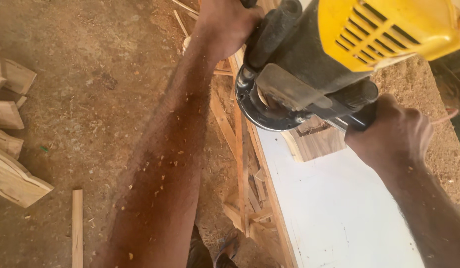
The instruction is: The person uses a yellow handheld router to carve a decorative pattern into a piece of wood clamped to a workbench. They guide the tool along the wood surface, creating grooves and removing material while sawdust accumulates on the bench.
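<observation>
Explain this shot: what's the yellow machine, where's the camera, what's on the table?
There is one picture, taken by a camera worn on the person's head, looking down past their arms. The yellow and black machine looks like a handheld wood router, with a round black base. The left hand grips one black side handle, and the right hand grips the other. The tool sits over a brown wooden piece that lies on a white tabletop. Sawdust is heaped at the table's far side. Cut wooden pieces and offcuts lie on the dirt floor to the left. Wood chips speckle the left forearm.
</observation>
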